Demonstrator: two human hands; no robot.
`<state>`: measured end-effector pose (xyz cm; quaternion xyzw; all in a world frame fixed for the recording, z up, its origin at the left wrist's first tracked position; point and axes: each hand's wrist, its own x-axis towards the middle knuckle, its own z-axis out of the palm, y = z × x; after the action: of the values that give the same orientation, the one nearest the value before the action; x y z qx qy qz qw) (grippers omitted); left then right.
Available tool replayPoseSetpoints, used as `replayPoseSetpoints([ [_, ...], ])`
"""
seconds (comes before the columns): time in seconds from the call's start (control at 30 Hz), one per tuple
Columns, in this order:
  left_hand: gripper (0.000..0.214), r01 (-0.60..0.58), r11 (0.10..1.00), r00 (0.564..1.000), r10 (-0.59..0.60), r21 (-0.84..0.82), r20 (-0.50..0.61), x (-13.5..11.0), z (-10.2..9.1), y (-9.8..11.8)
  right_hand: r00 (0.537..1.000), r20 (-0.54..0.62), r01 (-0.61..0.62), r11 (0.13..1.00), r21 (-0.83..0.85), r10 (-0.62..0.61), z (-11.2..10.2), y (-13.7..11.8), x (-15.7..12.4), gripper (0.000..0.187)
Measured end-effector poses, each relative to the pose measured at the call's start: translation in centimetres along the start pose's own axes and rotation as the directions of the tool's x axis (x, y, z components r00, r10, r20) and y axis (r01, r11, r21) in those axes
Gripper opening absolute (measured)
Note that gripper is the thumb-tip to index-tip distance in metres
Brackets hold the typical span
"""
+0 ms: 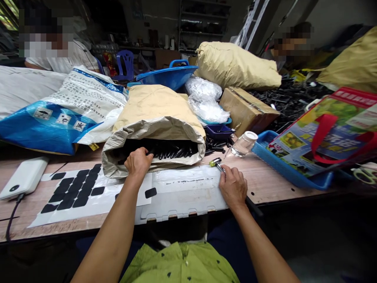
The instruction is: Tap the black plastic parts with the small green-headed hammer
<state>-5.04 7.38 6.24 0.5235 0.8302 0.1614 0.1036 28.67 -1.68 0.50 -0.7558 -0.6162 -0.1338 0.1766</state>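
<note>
My left hand (138,163) is at the mouth of a tan paper sack (160,104), its fingers curled over the lower rim. Inside the sack lie many shiny black plastic pieces (173,149). Whatever the fingertips hold is hidden. My right hand (234,186) is closed around a small hammer (216,162) with a yellow-green and metal head; its dark handle comes out below the hand. Under that hand lies a whitish plastic board (182,196). Left of it, a white sheet (100,210) carries rows of black rounded patches (70,192), and one loose patch (150,192) is near the board.
An upturned clear glass (244,144) stands beside a blue basket (294,169) holding a colourful bag (326,133). Behind are a cardboard box (247,110) and another full sack (235,65). A white power bank (23,179) lies left. Two people sit across the table.
</note>
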Motion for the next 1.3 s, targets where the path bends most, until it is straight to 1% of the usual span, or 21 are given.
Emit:
replayPoseSetpoints([
  [0.03, 0.032, -0.036, 0.999, 0.998, 0.035, -0.017, -0.046, -0.6, -0.1, -0.1, 1.0, 0.001, 0.001, 1.0, -0.001, -0.001, 0.0, 0.0, 0.0, 0.031],
  [0.07, 0.029, -0.099, 0.994, 0.991, 0.095, -0.04, -0.096, -1.4, -0.2, -0.2, 1.0, 0.001, 0.002, 1.0, -0.002, -0.002, 0.0, 0.0, 0.0, 0.031],
  [0.13, 0.024, -0.294, 0.949, 0.95, 0.276, -0.117, -0.146, -3.4, -0.2, -0.3, 1.0, -0.001, 0.003, 1.0, -0.003, -0.003, 0.1, 0.0, 0.0, 0.031],
  [0.17, 0.021, -0.4, 0.9, 0.915, 0.382, -0.172, -0.129, -4.5, 0.0, -0.3, 1.0, -0.003, 0.005, 1.0, -0.002, -0.005, 0.1, 0.1, 0.0, 0.031],
  [0.2, 0.018, -0.489, 0.841, 0.871, 0.483, -0.232, -0.086, -5.6, 0.2, -0.2, 1.0, -0.006, 0.005, 1.0, -0.002, -0.005, 0.2, 0.1, 0.0, 0.031],
  [0.27, 0.014, -0.588, 0.738, 0.775, 0.632, -0.331, 0.033, -7.7, 1.2, 0.0, 1.0, -0.01, 0.009, 1.0, -0.005, -0.009, 0.3, 0.2, -0.1, 0.032],
  [0.3, 0.012, -0.612, 0.708, 0.734, 0.674, -0.352, 0.081, -8.6, 1.8, 0.1, 1.0, -0.011, 0.01, 1.0, -0.007, -0.01, 0.3, 0.2, -0.1, 0.032],
  [0.33, 0.01, -0.63, 0.689, 0.704, 0.701, -0.358, 0.11, -9.3, 2.4, 0.1, 1.0, -0.013, 0.01, 1.0, -0.009, -0.01, 0.3, 0.2, -0.1, 0.032],
  [0.4, 0.009, -0.654, 0.665, 0.677, 0.727, -0.36, 0.113, -10.1, 3.7, 0.2, 1.0, -0.015, 0.009, 1.0, -0.008, -0.01, 0.3, 0.2, -0.1, 0.031],
  [0.5, 0.01, -0.662, 0.639, 0.674, 0.736, -0.391, 0.061, -10.3, 5.1, 0.0, 1.0, -0.004, 0.004, 1.0, 0.004, -0.004, 0.3, 0.3, -0.1, 0.031],
  [0.57, 0.012, -0.658, 0.631, 0.677, 0.734, -0.411, 0.043, -10.1, 5.5, -0.1, 1.0, 0.019, -0.009, 0.999, 0.034, 0.008, 0.2, 0.4, 0.1, 0.031],
  [0.63, 0.012, -0.653, 0.63, 0.679, 0.733, -0.421, 0.045, -9.9, 5.6, -0.1, 0.999, 0.035, -0.021, 0.995, 0.094, 0.018, -0.1, 0.5, 0.2, 0.031],
  [0.73, 0.012, -0.643, 0.631, 0.681, 0.731, -0.434, 0.053, -9.7, 5.6, -0.2, 1.0, -0.011, -0.023, 0.968, 0.25, 0.026, -1.2, 0.1, 0.1, 0.033],
  [0.8, 0.012, -0.638, 0.626, 0.678, 0.733, -0.449, 0.057, -9.6, 5.6, -0.2, 0.999, -0.042, -0.002, 0.914, 0.406, 0.021, -2.3, -0.8, -0.4, 0.035],
  [0.83, 0.013, -0.633, 0.624, 0.678, 0.733, -0.458, 0.061, -9.5, 5.7, -0.3, 0.999, -0.033, 0.01, 0.869, 0.494, 0.007, -2.9, -1.4, -0.8, 0.035],
  [0.9, 0.014, -0.619, 0.625, 0.68, 0.729, -0.477, 0.073, -9.4, 5.7, -0.4, 0.999, 0.023, 0.022, 0.763, 0.646, -0.048, -3.9, -2.7, -1.8, 0.035],
  [0.97, 0.015, -0.605, 0.628, 0.683, 0.726, -0.489, 0.087, -9.3, 5.7, -0.4, 0.99, 0.085, 0.018, 0.688, 0.726, -0.117, -4.6, -3.9, -2.8, 0.035],
  [1.03, 0.016, -0.599, 0.63, 0.682, 0.725, -0.494, 0.099, -9.3, 5.7, -0.5, 0.979, 0.116, 0.02, 0.645, 0.764, -0.167, -5.1, -4.9, -3.6, 0.035],
  [1.13, 0.016, -0.59, 0.631, 0.686, 0.721, -0.503, 0.101, -9.4, 5.6, -0.5, 0.976, 0.11, 0.03, 0.619, 0.785, -0.187, -5.5, -5.5, -4.5, 0.035],
  [1.2, 0.016, -0.583, 0.634, 0.693, 0.714, -0.508, 0.097, -9.4, 5.5, -0.4, 0.972, 0.121, 0.035, 0.629, 0.777, -0.204, -5.5, -5.6, -4.9, 0.035],
  [1.3, 0.016, -0.57, 0.64, 0.7, 0.707, -0.516, 0.102, -9.5, 5.5, -0.4, 0.954, 0.18, 0.027, 0.662, 0.749, -0.242, -5.4, -5.6, -5.2, 0.035],
])
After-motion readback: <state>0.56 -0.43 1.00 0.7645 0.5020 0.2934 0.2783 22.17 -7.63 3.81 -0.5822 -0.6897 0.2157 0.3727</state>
